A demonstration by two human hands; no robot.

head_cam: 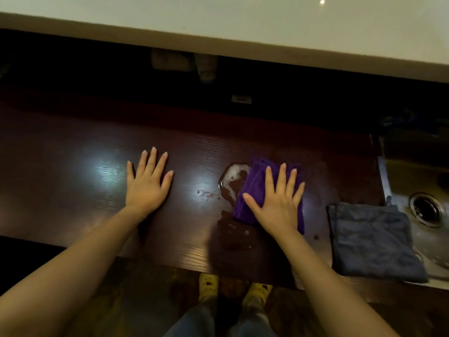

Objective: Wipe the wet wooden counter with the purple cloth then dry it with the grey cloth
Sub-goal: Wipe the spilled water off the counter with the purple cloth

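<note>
We see our right hand (277,203) pressed flat on the folded purple cloth (255,188), its fingers (281,178) spread and straight, not curled around the fabric. The cloth lies under the palm and fingers, its far edge showing just past the fingertips and its left part sticking out beside the thumb. It sits on the dark brown wooden tabletop (73,190), right of the middle.

The left edge of the purple cloth touches a shiny puddle of water (230,181), which spreads to the left of the cloth and runs down toward the near edge of the tabletop. A few small droplets lie close to it.

Our left hand (147,186) rests palm down on bare wood, well apart from the cloth, fingers open and spread, holding nothing.

The square grey cloth (371,242) lies flat to the right of our right hand, near it but not touching, over the tabletop's right end and the rim of the steel sink (398,181).

Below the tabletop edge we see yellow slippers (209,285) on the floor.
</note>
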